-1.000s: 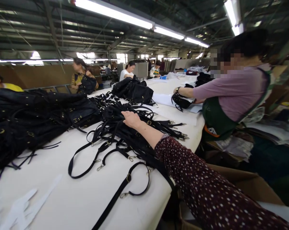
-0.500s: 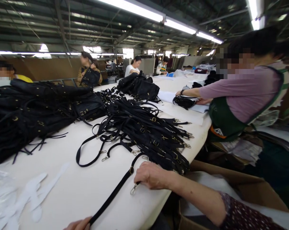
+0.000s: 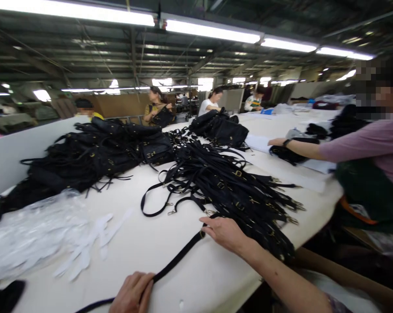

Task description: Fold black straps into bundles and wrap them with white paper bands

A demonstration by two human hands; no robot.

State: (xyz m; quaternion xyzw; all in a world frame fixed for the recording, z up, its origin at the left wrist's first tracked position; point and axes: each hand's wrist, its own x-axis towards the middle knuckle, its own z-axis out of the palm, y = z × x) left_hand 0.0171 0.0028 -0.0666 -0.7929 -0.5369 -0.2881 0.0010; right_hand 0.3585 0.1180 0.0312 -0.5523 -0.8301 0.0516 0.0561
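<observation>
A black strap (image 3: 180, 257) with a brass-coloured buckle runs across the white table (image 3: 183, 287) between my two hands. My left hand (image 3: 133, 293), at the bottom of the view, is closed round the strap, and a length of it trails off to the left. Near the buckle, my right hand (image 3: 224, 232) pinches the strap's upper stretch between thumb and fingers. Just beyond my right hand lies a big heap of black straps (image 3: 222, 187) with brass buckles and metal snap hooks.
Black bags (image 3: 111, 150) are piled at the left, with more bags (image 3: 219, 128) further back. Clear plastic bags (image 3: 36, 230) and white paper strips (image 3: 82, 256) lie front left. A co-worker (image 3: 372, 143) handles a black item at right. Below the table edge stands a cardboard box (image 3: 340, 274).
My view has turned left. My left hand has come further into view with the strap. My right hand has moved from the snap-hook end to near the buckle.
</observation>
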